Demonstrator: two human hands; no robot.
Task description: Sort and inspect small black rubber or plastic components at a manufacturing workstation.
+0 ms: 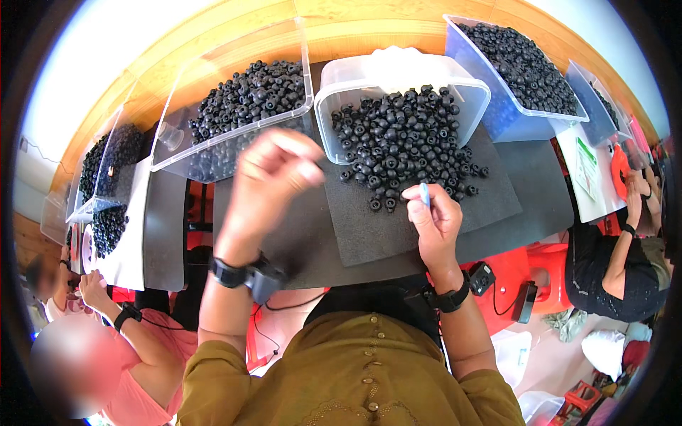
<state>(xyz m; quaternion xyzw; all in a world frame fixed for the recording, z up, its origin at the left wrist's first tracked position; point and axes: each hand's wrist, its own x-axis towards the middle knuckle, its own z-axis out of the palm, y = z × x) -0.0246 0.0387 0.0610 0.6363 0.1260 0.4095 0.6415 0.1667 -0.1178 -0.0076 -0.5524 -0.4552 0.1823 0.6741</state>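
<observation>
My right hand [435,216] is closed in a pinch around a small pale-blue stick [425,194], most of it hidden by the fingers. It is just in front of a heap of small round black parts with holes [401,135], which spills from a clear plastic bin [474,99] tipped toward me. My left hand [277,167], slightly blurred, is raised beside the near wall of the left clear bin [234,138]. Its thumb and forefinger are apart, and nothing shows between them. More black parts [252,96] fill that left bin.
Beneath the heap lies a dark mat [369,238] on a dark table [305,255]. At the back right stands a bluish bin [515,117] full of black parts. People sit on both sides: a pink-shirted one [160,348] left, a dark-clothed one [604,277] right. Red stools [547,266] stand below.
</observation>
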